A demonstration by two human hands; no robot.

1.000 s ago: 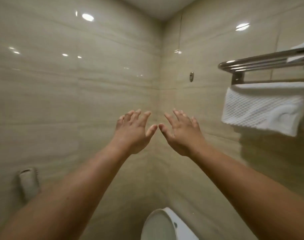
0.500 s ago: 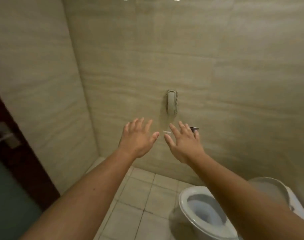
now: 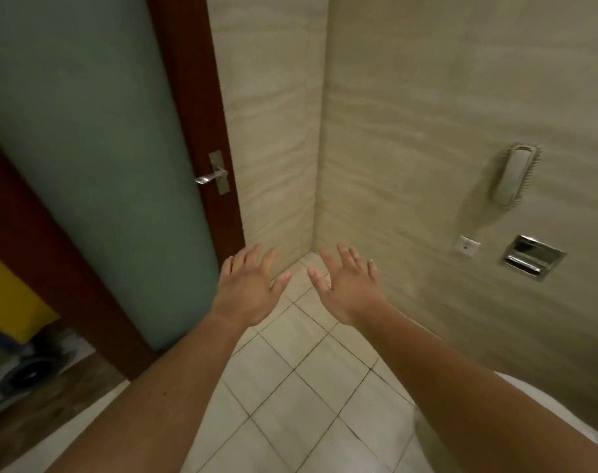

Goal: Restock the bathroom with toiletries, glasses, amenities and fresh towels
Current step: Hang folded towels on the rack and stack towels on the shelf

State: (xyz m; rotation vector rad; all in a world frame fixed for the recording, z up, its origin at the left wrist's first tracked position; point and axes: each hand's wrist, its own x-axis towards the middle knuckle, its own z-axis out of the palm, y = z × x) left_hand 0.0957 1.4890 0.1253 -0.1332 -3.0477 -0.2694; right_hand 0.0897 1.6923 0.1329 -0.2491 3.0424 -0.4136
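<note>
My left hand (image 3: 248,288) and my right hand (image 3: 350,290) are held out in front of me, side by side, fingers spread and straight, holding nothing. They hover in the air above the tiled floor (image 3: 290,387), facing the corner beside the door. No towels, glasses or toiletries are in view.
A frosted glass door (image 3: 96,148) in a dark wood frame stands open at the left, its metal handle (image 3: 210,177) near the corner. A wall phone (image 3: 514,175) and a recessed metal paper holder (image 3: 533,256) hang on the right wall. The toilet rim (image 3: 563,414) shows bottom right. A yellow cart (image 3: 7,302) stands outside the doorway.
My view has swung left, from the towel rail past the toilet and wall phone to the door. Both hands stay open and empty in front of me.
</note>
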